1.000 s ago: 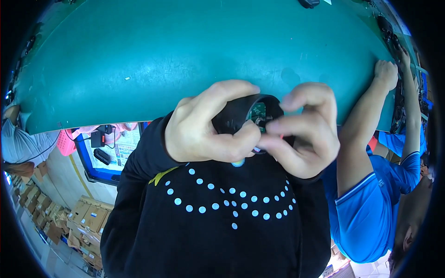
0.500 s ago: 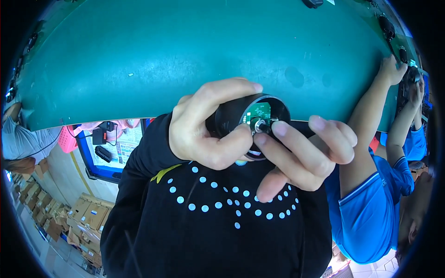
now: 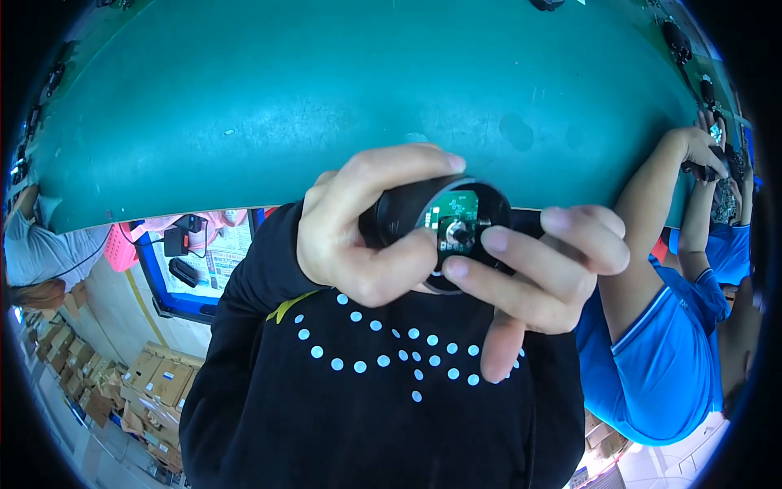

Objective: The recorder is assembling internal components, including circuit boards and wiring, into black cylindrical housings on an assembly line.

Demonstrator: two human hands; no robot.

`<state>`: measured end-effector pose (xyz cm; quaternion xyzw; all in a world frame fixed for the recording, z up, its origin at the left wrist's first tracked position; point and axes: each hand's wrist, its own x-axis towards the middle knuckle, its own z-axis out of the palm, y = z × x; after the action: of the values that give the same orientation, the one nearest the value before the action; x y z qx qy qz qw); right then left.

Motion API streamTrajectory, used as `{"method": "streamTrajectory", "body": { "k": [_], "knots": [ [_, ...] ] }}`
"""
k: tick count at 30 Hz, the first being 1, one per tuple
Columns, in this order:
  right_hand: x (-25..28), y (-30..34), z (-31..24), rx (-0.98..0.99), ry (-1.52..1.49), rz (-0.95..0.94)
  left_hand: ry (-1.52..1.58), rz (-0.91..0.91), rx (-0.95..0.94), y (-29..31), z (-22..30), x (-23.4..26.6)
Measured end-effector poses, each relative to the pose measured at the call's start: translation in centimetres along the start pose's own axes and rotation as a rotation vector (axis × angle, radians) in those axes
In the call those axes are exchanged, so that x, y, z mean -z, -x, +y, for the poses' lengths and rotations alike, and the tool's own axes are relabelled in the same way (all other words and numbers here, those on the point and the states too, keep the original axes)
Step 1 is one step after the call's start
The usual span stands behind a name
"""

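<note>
Green tabletop [image 3: 326, 90] spreads beyond hands [image 3: 346, 236] and black cylinder [image 3: 395, 210] — cardboard boxes [image 3: 159, 379] lower left.

The left hand's grip [image 3: 371, 232] wraps around a black round housing [image 3: 399, 210], its open end showing a green circuit board [image 3: 461, 202] with a dark-centred round part. The right hand's grip [image 3: 542, 273] is spread, two fingertips at the housing's rim; contact is unclear. Beyond lies a green bench [image 3: 326, 98]. Left of the dotted black top [image 3: 358, 424] are a blue-edged tray [image 3: 183, 308], a pink basket [image 3: 120, 248] and cardboard boxes [image 3: 159, 379]; right sits a blue-shirted co-worker [image 3: 660, 367].
</note>
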<state>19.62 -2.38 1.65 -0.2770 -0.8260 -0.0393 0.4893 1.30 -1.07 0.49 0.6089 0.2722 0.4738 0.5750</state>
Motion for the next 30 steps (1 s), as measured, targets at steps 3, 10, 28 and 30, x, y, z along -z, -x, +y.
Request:
{"method": "streamTrajectory", "body": {
  "k": [3, 10, 28, 30],
  "knots": [
    [0.5, -0.4, -0.2, -0.042, 0.017, -0.086, -0.028, 0.032, -0.048, -0.3, -0.2, -0.1],
    [-0.3, 0.2, -0.6, -0.203, -0.226, -0.046, -0.102, 0.119, -0.158, -0.4, -0.9, -0.4],
    [-0.2, -0.2, 0.6, -0.307, -0.384, -0.182, -0.275, 0.333, -0.446, -1.4, -2.6, -0.4],
    [-0.1, 0.0, 0.6, -0.309, -0.407, -0.223, -0.282, 0.340, -0.462, -1.4, -2.6, -0.5]
  ]
}}
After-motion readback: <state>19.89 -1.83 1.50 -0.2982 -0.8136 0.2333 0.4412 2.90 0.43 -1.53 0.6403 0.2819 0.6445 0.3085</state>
